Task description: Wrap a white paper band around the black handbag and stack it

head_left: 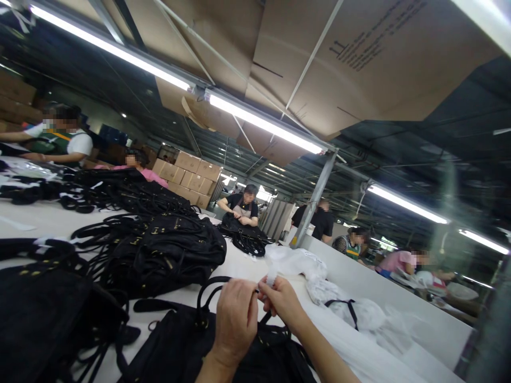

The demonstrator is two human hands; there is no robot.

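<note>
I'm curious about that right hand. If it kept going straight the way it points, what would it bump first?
Probably the left hand: the right hand points leftward at it, nearly touching, a small white piece between them. Depth is hard to judge.

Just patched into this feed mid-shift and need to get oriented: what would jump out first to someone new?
Both hands, left hand and right hand, meet at bottom centre, pinching a small white tag above a black bag. More black bags are heaped along the white table to the left, with white wrapping piled to the right. Overhead, bright tube lights run under cardboard sheets.
</note>
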